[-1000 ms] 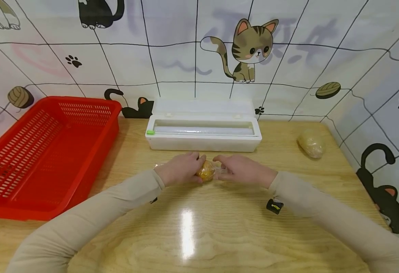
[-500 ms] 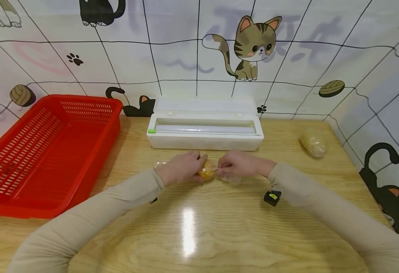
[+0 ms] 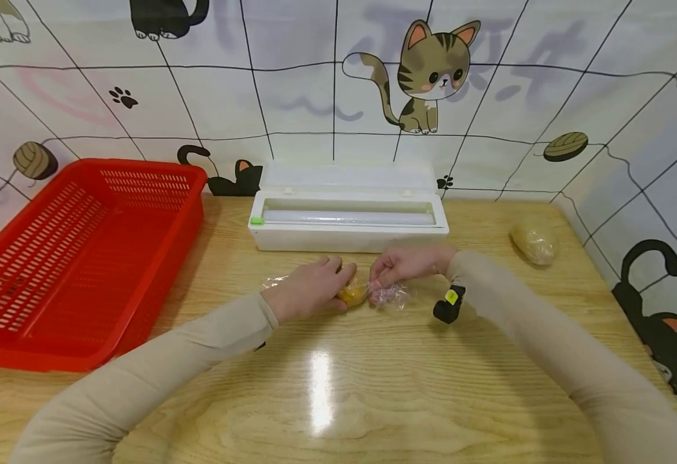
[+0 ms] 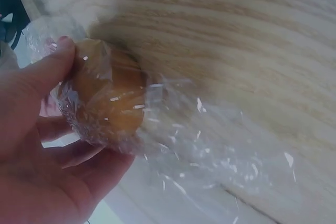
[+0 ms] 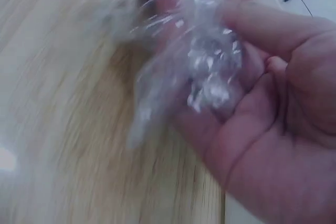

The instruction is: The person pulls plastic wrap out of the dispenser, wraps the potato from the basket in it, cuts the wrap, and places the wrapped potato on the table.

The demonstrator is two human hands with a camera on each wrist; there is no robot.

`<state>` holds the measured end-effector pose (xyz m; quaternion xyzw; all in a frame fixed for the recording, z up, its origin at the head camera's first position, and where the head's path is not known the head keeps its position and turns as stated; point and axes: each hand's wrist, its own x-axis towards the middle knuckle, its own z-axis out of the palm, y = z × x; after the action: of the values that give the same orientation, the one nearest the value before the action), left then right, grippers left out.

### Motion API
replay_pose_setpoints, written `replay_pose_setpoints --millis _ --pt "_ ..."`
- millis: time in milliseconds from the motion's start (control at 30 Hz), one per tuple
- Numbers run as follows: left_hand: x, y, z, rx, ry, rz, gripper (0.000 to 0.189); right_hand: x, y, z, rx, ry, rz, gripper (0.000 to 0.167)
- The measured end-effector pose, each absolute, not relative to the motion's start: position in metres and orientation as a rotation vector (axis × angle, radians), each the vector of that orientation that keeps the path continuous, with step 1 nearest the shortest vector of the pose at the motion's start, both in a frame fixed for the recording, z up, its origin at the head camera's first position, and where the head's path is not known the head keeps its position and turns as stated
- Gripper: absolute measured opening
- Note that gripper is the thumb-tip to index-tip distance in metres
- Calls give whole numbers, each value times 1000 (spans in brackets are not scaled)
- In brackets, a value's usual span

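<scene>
A round yellow-orange item [image 3: 352, 295] in clear cling film lies on the table in front of the film dispenser; whether it is a fruit or a bun I cannot tell. My left hand [image 3: 310, 289] grips it from the left, thumb and fingers curled about its side in the left wrist view. Loose cling film [image 4: 220, 150] spreads out from its other end. My right hand [image 3: 410, 263] pinches the gathered film on the right side. In the right wrist view, that crumpled film [image 5: 210, 66] bunches between thumb and fingers, partly blurred.
A white cling film dispenser [image 3: 350, 241] stands behind my hands with its lid up and a roll inside. At the left is a red plastic basket [image 3: 106, 258]. Another round film-wrapped item [image 3: 534, 241] lies at the back right of the wooden table [image 3: 245, 399].
My right fingers have closed on the film end and gathered it. The right wrist has since turned and tilted. My left hand has stayed on the wrapped item.
</scene>
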<state>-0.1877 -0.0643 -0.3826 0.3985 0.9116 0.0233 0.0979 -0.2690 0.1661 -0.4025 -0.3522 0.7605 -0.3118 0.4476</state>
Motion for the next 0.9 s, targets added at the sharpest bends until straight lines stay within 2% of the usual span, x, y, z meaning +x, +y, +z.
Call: replay_pose_setpoints --millis 100,300,400,633,767,900 --pt "-186 -62 -383 1208 2723 -3 64 -272 162 -400 -732 1818 -775 14" --pt "-185 -60 -382 1300 2741 -88 64 -267 148 -394 -387 1772 -871 8" --pt "-185 -62 -382 1327 2759 -71 66 -261 142 -390 -278 1874 -842 11" --pt "-186 -64 -385 1431 2836 -50 64 -251 138 -380 -145 2018 -743 11" --pt "-188 -62 -384 1419 2799 -47 64 -248 136 -381 -86 1993 -806 16" --pt "-190 -61 -382 1370 2770 58 68 -246 134 -383 -1 1954 -869 12"
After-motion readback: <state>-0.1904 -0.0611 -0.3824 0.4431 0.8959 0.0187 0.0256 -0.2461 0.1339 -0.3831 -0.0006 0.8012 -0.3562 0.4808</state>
